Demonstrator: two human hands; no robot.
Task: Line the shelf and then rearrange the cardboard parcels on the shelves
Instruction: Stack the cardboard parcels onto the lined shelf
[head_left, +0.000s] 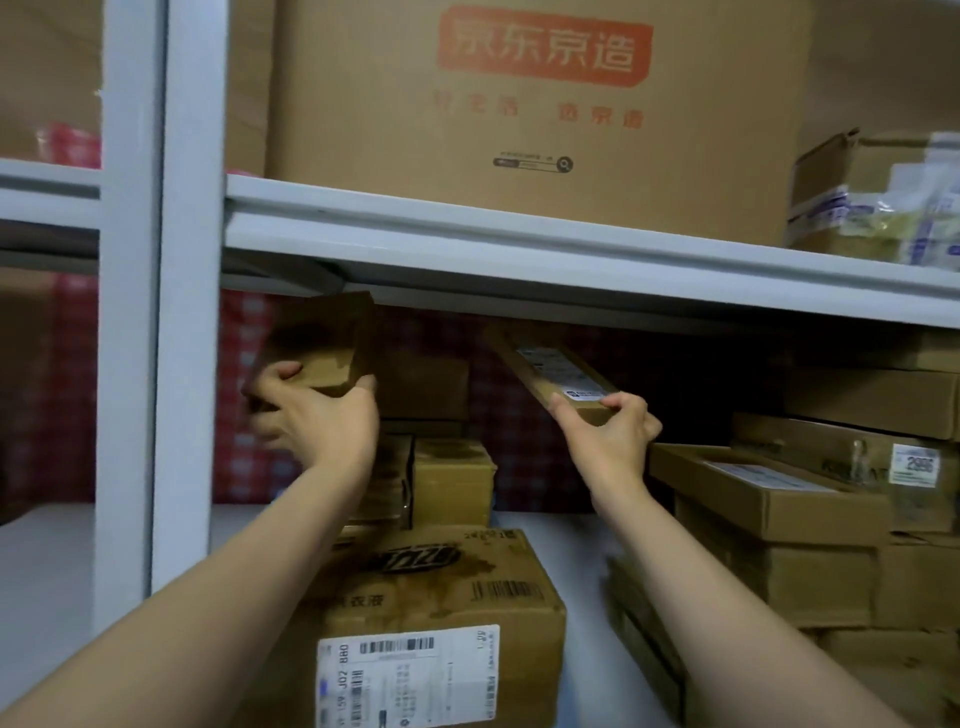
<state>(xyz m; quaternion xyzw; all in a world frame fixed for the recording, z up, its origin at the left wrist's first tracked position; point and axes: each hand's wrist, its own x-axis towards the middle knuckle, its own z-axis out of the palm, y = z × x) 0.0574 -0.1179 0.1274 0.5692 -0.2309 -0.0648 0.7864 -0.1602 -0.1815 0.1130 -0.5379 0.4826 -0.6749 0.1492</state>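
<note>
A: Over the lower shelf (577, 551), where are the hands?
B: The left hand (318, 418) grips a small box (323, 345), lifted near the shelf's left post (191, 322). It is blurred, and I cannot tell if it touches the box behind (428, 387). The right hand (609, 427) pinches the near end of a long flat parcel (553, 370), tilted above the stack (779, 519) at the right edge.
A: And in front?
B: A labelled box (441, 597) at the front edge.

single head view – faces forward, level into shelf bay (519, 249), close – both forearms reach in from below.
</note>
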